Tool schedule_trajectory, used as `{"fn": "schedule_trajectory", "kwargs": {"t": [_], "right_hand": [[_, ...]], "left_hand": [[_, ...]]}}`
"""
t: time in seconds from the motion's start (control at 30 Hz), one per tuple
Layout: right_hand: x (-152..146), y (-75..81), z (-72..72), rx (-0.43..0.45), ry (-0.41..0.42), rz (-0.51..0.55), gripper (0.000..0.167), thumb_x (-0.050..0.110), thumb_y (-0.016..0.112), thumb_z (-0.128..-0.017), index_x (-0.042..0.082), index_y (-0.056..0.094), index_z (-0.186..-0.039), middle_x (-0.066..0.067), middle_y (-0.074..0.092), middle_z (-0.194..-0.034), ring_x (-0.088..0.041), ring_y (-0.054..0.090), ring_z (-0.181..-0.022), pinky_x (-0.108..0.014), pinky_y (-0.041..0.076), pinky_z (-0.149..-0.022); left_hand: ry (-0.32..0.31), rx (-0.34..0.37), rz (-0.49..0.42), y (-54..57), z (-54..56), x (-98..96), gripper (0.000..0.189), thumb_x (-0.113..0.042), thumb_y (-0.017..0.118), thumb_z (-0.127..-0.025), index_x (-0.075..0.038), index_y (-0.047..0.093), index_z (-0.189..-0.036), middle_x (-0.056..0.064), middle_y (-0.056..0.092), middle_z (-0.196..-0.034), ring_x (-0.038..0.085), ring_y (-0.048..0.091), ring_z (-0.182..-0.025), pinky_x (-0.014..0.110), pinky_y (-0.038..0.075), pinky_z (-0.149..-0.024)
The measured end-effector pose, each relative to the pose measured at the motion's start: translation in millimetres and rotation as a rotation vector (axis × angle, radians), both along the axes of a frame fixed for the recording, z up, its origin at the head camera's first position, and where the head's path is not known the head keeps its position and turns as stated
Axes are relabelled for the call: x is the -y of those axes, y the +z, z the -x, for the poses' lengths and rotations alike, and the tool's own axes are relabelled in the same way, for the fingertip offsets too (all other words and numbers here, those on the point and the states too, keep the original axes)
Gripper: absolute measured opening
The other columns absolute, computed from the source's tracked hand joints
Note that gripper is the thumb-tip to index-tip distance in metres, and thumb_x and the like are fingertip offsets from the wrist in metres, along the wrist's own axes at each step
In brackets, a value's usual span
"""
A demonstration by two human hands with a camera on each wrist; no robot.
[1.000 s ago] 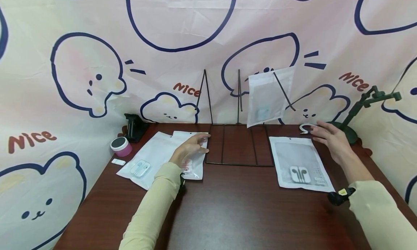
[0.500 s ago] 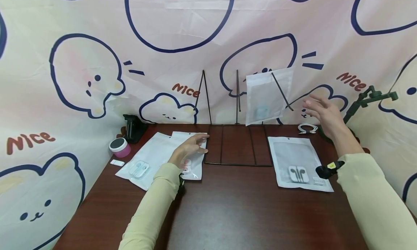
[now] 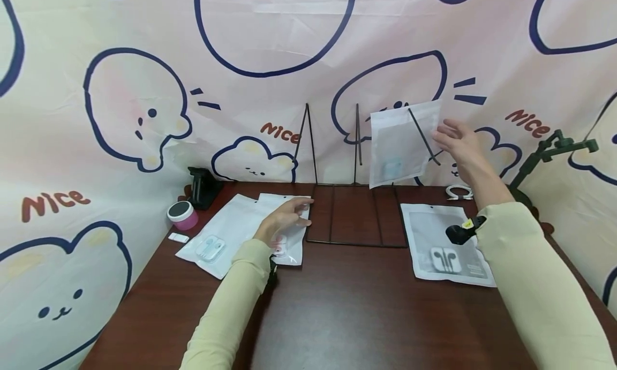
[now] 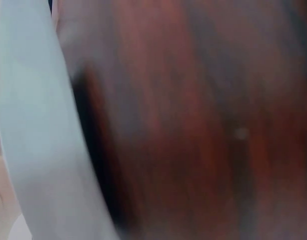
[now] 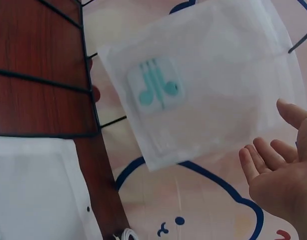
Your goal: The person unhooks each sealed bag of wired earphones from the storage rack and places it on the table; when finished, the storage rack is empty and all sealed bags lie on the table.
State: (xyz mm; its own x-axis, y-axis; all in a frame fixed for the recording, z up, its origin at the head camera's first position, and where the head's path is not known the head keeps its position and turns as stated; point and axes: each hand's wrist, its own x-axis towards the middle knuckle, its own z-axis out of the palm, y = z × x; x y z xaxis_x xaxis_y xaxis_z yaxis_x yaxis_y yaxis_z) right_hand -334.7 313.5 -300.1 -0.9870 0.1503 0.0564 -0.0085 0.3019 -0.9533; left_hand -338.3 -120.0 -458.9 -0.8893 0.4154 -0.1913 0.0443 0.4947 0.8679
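Observation:
A white zip pouch (image 3: 402, 142) with teal-tinted earphones inside hangs tilted from one hook of a black wire rack (image 3: 354, 245). Just right of its edge is my right hand (image 3: 458, 142), fingers extended and thumb apart; the right wrist view shows this right hand (image 5: 281, 162) beside the pouch (image 5: 208, 95), holding nothing. My left hand (image 3: 284, 218) rests over a smaller white pouch (image 3: 291, 255) at the rack's left, fingers loosely extended. A larger pouch (image 3: 217, 233) with earphones lies partly under that arm. The left wrist view is mostly blurred tabletop.
Right of the rack lies another earphone pouch (image 3: 441, 225), partly under my right forearm. Behind it sits a coiled white cable (image 3: 459, 192). A green stand (image 3: 530, 164) is at far right. At left are a pink jar (image 3: 182, 216), a black holder (image 3: 204, 188) and a small white piece (image 3: 178, 238).
My right hand has risen from beside the coiled cable and moved left to the hanging pouch's edge. My left hand has stayed over the small pouch.

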Motion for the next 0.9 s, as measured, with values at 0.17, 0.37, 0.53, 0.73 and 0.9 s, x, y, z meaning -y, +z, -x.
{"fn": "schedule_trajectory", "kwargs": {"t": [0.17,0.37,0.53,0.73,0.9], "right_hand": [[3.6,3.6,-0.6,-0.001,-0.043,0.031,0.077,0.045,0.063,-0.103,0.024,0.025,-0.166,-0.005,0.027,-0.171,-0.027,0.031,-0.155,-0.047,0.019,-0.129],[5.5,8.2,-4.8,-0.039,-0.112,0.122,0.059,0.043,0.067,-0.1,0.025,0.049,-0.154,0.001,0.048,-0.158,-0.021,0.047,-0.138,-0.047,0.024,-0.127],[5.3,12.8,-6.2,-0.091,-0.101,0.176,0.05,0.038,0.071,-0.099,0.018,0.06,-0.143,0.003,0.057,-0.135,-0.014,0.057,-0.116,-0.041,0.037,-0.121],[4.8,14.8,-10.7,-0.104,-0.062,0.217,0.048,0.036,0.072,-0.098,0.019,0.061,-0.141,0.0,0.059,-0.132,-0.013,0.063,-0.106,-0.03,0.051,-0.101],[1.5,11.8,-23.5,-0.162,-0.045,0.25,0.042,0.032,0.075,-0.097,0.015,0.064,-0.134,0.003,0.059,-0.124,-0.011,0.066,-0.1,-0.015,0.054,-0.078]], "left_hand": [[0.008,0.001,0.012,1.1,1.3,-2.3,0.071,-0.002,0.073,-0.093,-0.014,0.045,-0.158,0.015,0.041,-0.161,0.035,0.034,-0.152,0.051,0.028,-0.125],[0.003,-0.013,0.02,-0.1,1.3,-1.7,0.071,-0.003,0.073,-0.094,-0.014,0.045,-0.158,0.014,0.039,-0.162,0.035,0.035,-0.151,0.05,0.029,-0.125],[0.007,-0.021,0.028,-0.6,0.4,-1.6,0.071,-0.004,0.073,-0.094,-0.014,0.045,-0.158,0.013,0.039,-0.162,0.035,0.036,-0.15,0.05,0.03,-0.124],[0.009,-0.023,0.029,1.2,-2.2,-1.7,0.071,-0.003,0.072,-0.094,-0.014,0.045,-0.158,0.014,0.04,-0.162,0.035,0.035,-0.152,0.05,0.028,-0.125],[0.007,-0.012,0.025,1.9,-2.9,-1.3,0.071,-0.003,0.072,-0.094,-0.014,0.044,-0.158,0.014,0.039,-0.162,0.035,0.034,-0.152,0.05,0.027,-0.125]]}}
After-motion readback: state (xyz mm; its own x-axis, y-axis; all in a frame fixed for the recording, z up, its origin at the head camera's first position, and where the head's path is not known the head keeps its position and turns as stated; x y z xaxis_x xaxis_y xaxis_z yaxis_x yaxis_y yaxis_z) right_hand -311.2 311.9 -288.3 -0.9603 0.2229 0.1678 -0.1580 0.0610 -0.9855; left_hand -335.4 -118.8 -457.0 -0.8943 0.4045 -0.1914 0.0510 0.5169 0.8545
